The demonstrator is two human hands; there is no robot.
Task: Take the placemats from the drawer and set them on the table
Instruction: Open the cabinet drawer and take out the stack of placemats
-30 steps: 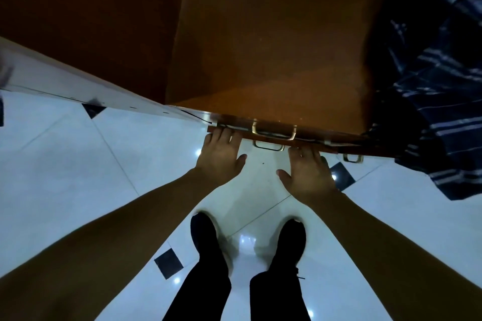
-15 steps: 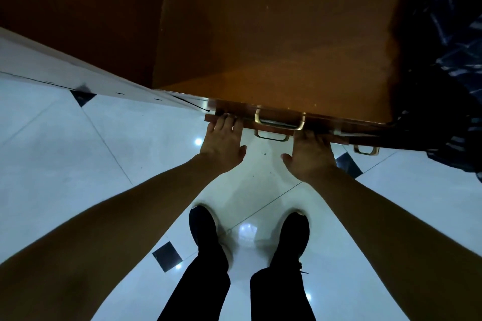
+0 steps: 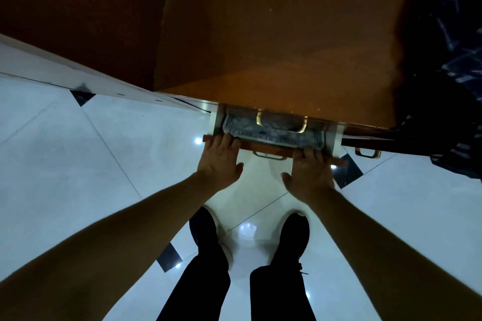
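Observation:
A wooden drawer (image 3: 271,151) stands pulled partly out from under the brown cabinet top (image 3: 273,47). Inside it lies a folded grey-blue patterned placemat (image 3: 271,134), partly hidden by the brass handle (image 3: 281,121) of the drawer above. My left hand (image 3: 220,159) grips the drawer's front edge at its left end, fingers curled over the top. My right hand (image 3: 311,172) grips the same edge at the right end. The drawer's own brass handle (image 3: 270,156) shows between my hands.
A dark striped cloth (image 3: 453,86) hangs at the right beside the cabinet. Another brass handle (image 3: 367,153) sits at the right on a neighbouring drawer. White glossy floor tiles with small black diamonds spread below. My two feet in dark shoes (image 3: 250,240) stand close to the cabinet.
Both hands have pulled the drawer toward me. It was nearly closed before and now stands open enough to show the placemat inside.

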